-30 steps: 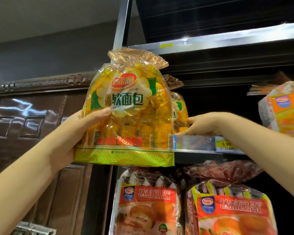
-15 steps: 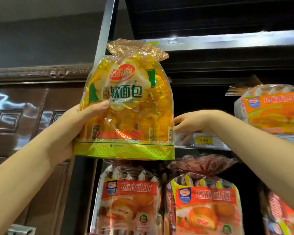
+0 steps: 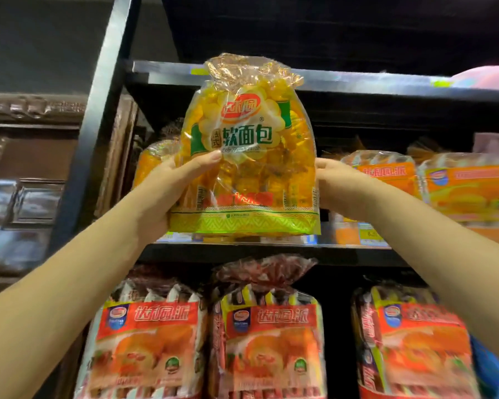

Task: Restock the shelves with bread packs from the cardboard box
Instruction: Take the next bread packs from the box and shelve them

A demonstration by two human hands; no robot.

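Yellow-wrapped and upright, gripped at its left side by the left hand (image 3: 162,197): bread pack (image 3: 251,139), thumb across the front, fingers behind. Met at the right edge by the right hand (image 3: 337,185), fingertips hidden behind the wrap; cannot tell whether clasping or only touching. Bottom hem level with the front edge of the shelf (image 3: 271,254). Just beyond the left hand, another yellow pack (image 3: 153,159). Right of the right hand, orange packs (image 3: 470,188) standing on that shelf. Below both wrists, red-labelled packs (image 3: 147,341) in a row.

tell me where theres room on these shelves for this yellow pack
Middle shelf: the gap between the shelved yellow pack and the orange packs, mostly hidden behind the held pack. Below, red packs crowd the row, one narrow dark gap only.
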